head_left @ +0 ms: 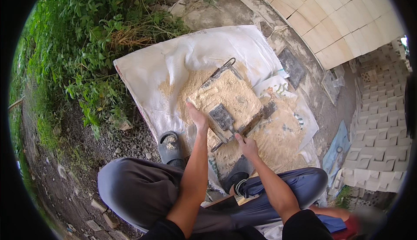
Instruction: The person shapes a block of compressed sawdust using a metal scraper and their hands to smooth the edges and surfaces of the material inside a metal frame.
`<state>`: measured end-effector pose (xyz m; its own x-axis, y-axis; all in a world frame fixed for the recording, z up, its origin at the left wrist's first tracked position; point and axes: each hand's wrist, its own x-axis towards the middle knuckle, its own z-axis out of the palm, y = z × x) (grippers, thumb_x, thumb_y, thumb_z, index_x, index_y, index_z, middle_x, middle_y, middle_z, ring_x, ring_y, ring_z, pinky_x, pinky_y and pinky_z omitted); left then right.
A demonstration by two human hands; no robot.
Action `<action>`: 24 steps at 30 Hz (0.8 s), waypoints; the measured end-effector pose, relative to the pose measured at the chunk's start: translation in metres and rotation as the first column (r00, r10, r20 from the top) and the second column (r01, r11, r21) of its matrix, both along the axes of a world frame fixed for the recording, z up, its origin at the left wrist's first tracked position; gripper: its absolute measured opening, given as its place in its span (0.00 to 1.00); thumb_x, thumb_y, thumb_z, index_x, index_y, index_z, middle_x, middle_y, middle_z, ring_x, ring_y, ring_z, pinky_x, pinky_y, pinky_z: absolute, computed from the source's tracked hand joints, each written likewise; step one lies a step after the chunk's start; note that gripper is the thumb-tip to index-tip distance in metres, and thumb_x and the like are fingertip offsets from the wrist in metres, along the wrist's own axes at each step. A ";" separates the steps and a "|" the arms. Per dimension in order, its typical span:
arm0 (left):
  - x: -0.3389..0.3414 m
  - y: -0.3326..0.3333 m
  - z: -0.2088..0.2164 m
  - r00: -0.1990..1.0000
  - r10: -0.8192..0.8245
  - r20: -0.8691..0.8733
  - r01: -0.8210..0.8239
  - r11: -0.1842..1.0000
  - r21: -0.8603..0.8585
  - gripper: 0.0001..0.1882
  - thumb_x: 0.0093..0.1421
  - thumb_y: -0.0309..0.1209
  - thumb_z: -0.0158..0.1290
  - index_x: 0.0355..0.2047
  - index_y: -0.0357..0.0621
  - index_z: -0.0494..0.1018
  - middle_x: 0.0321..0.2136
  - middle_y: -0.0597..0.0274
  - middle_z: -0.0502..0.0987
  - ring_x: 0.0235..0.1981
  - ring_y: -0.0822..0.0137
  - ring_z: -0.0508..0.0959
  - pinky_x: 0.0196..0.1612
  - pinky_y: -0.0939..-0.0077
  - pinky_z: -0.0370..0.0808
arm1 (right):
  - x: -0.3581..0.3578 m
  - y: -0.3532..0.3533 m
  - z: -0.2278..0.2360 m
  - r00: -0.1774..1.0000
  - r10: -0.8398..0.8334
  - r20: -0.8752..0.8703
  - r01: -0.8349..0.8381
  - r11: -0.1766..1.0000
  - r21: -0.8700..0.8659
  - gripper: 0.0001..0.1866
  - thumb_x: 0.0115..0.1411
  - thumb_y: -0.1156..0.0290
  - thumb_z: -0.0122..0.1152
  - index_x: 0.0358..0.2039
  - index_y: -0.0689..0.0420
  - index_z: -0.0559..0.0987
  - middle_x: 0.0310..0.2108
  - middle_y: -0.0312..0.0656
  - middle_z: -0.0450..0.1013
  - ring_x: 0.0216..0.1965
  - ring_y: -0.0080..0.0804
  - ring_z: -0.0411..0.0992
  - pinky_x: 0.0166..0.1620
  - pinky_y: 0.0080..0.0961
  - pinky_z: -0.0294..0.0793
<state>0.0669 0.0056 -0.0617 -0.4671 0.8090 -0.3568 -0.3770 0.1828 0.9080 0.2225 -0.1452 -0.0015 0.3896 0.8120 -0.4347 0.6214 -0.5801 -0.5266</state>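
Observation:
A square metal-edged mould [216, 146] with wire handles at two ends lies before me, heaped with pale tan powder [243, 93]. My right hand [247, 146] is closed round the handle of a square-bladed trowel [222, 117]. The grey, powder-dusted blade rests flat on the powder near the mould's front. At the left edge of the heap is my left hand [198, 117], its fingers stretched out against the powder and holding nothing. Some of its fingers are hard to make out.
White sacking [152, 62] with spilled powder lies under the mould. My clog-shod feet flank its near side. Green plants [87, 66] grow at left above gravel. Stacked pale tiles [339, 27] and cast blocks [373, 127] stand right. Another person's arm [332, 212] shows lower right.

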 end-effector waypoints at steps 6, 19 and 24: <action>-0.023 0.006 -0.029 0.997 0.043 0.064 -0.047 0.998 0.052 0.34 0.70 0.47 0.29 0.60 0.23 0.52 0.62 0.44 0.55 0.64 0.60 0.56 0.64 0.71 0.48 | -0.017 0.015 0.018 0.990 0.020 -0.140 0.008 0.980 0.199 0.37 0.59 0.40 0.49 0.12 0.65 0.70 0.09 0.45 0.59 0.14 0.32 0.58 0.22 0.35 0.57; -0.015 0.003 -0.011 0.991 0.131 -0.023 -0.129 0.990 0.049 0.31 0.70 0.42 0.32 0.59 0.22 0.52 0.62 0.42 0.56 0.64 0.59 0.56 0.64 0.75 0.50 | -0.011 0.001 0.016 0.998 -0.009 -0.065 0.017 0.992 0.125 0.37 0.60 0.42 0.50 0.08 0.64 0.62 0.08 0.37 0.54 0.13 0.27 0.57 0.20 0.33 0.57; -0.011 0.011 -0.007 0.970 0.181 -0.164 -0.173 0.983 0.062 0.30 0.70 0.42 0.32 0.55 0.20 0.59 0.54 0.36 0.65 0.57 0.52 0.65 0.59 0.70 0.57 | -0.012 -0.015 0.007 0.961 -0.063 -0.268 0.131 0.962 0.240 0.42 0.54 0.31 0.45 0.11 0.64 0.68 0.09 0.45 0.61 0.15 0.40 0.65 0.24 0.38 0.62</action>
<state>0.0561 0.0164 -0.0683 -0.6548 0.7217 -0.2243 -0.2402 0.0827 0.9672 0.2108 -0.1602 0.0054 0.3749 0.8719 -0.3150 0.3938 -0.4574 -0.7973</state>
